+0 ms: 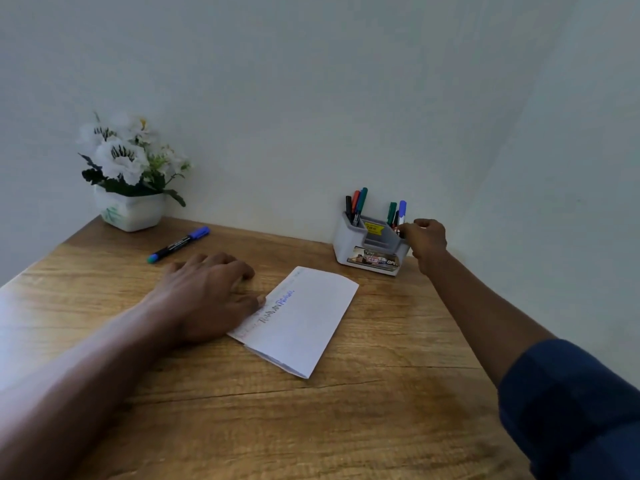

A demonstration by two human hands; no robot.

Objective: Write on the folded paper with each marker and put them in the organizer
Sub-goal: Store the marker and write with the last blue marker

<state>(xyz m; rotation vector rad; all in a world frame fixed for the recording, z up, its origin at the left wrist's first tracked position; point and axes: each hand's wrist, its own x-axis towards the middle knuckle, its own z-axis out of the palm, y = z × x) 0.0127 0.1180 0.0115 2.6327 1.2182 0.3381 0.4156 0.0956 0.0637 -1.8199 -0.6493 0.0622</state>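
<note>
At nine o'clock our left hand [207, 299] presses flat, fingers spread, on the white folded paper [301, 320] at centre, while at two o'clock our right grip [424, 242] pinches a blue-capped marker [401, 211] into the grey plastic organizer [370, 249], which a careless shove could tip.

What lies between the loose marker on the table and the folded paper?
In the head view, the left hand lies between the blue-capped marker and the folded paper, palm down on the table, fingertips at the paper's edge.

A white pot of white artificial flowers [130, 174] stands at the far left corner of a wooden table [363, 410]. A plain pale wall [311, 81] rises behind.
</note>
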